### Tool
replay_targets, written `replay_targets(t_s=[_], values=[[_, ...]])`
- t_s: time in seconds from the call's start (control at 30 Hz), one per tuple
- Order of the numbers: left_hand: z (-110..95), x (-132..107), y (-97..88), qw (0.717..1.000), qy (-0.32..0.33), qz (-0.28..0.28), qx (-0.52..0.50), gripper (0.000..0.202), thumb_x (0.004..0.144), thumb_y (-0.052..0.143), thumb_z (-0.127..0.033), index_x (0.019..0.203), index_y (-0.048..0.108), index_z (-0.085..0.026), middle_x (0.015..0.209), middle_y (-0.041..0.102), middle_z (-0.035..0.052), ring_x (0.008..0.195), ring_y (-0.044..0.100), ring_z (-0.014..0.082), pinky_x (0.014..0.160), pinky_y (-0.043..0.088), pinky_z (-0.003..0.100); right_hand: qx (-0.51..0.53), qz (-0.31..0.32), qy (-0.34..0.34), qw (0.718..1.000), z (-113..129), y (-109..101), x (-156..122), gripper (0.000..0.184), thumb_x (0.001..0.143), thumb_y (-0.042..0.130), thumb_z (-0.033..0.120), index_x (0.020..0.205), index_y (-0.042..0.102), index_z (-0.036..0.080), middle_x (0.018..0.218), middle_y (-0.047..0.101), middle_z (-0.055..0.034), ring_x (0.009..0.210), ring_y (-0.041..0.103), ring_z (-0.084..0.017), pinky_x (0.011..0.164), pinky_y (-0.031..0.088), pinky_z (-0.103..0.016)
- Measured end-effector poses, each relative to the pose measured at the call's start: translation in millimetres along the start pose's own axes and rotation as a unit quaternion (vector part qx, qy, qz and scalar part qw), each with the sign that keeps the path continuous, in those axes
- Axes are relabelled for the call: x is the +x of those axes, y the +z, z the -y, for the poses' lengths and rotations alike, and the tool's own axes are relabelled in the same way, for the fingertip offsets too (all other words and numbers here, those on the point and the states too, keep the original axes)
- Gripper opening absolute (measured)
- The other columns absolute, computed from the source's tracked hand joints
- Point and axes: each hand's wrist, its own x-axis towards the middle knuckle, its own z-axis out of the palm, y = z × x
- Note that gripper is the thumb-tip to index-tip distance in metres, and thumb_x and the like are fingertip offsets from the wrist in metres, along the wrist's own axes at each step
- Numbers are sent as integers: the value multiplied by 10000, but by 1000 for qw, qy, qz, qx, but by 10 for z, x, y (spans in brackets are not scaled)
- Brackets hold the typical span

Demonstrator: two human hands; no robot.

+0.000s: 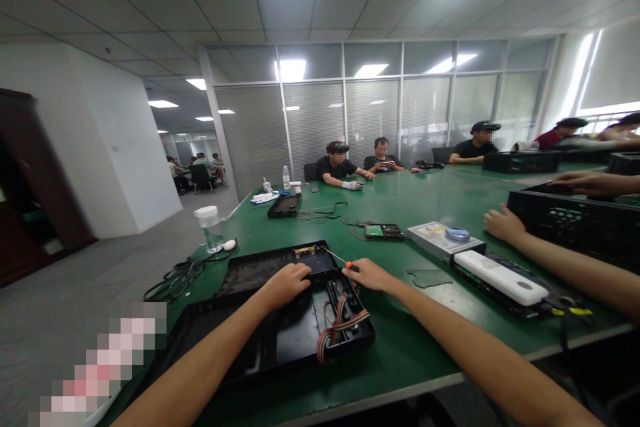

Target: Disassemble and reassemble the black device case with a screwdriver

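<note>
Both forearms (223,347) are slanting inward, the right hand (373,275) gripping a screwdriver (349,265) whose shaft is pointing forward-left of its fingers; the left hand (289,285) is arching over a black casing (287,337) beneath its curling fingers, their hold being hard to tell.

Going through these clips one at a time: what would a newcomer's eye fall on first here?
Probably the open black case at the near edge of the green table, with a striped cable looped at its right end. Next, the orange-marked screwdriver in the right hand, its shaft pointing toward the case's far part, while the left hand is over the case.
</note>
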Motion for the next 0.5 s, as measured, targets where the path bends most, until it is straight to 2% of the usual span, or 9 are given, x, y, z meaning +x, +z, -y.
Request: replay_targets(t_s=[0.13, 0.27, 0.37, 0.5], values=[[-24, 71, -166, 1000, -26, -18, -2, 177, 874, 361, -123, 961, 514, -137, 1038, 510, 111, 970, 469, 201, 826, 382, 321, -34, -26, -9, 999, -25, 35, 30, 418, 826, 401, 460, 678, 605, 127, 580, 581, -14, 539, 505, -120, 512, 331, -204], [-37, 297, -277, 998, -27, 39, -31, 151, 856, 380, -123, 893, 525, -142, 843, 572, 71, 796, 531, 178, 737, 412, 277, -45, -34, -29, 998, 4, 81, 31, 434, 820, 401, 473, 666, 604, 122, 565, 563, -6, 518, 470, -111, 501, 311, -200], [-47, 449, -232, 996, -20, 50, -78, 131, 817, 444, -125, 887, 551, -155, 826, 598, 52, 785, 554, 169, 723, 420, 250, -58, -46, -34, 997, 47, 70, 14, 435, 810, 409, 474, 659, 618, 123, 559, 571, -12, 516, 469, -115, 504, 308, -202], [-65, 469, -46, 984, -64, 9, -165, 184, 784, 503, -133, 946, 585, -165, 837, 636, 23, 783, 580, 143, 745, 429, 217, -81, -152, 7, 985, 39, -32, 4, 409, 808, 400, 448, 714, 652, 140, 634, 624, -47, 591, 519, -148, 549, 328, -212]])
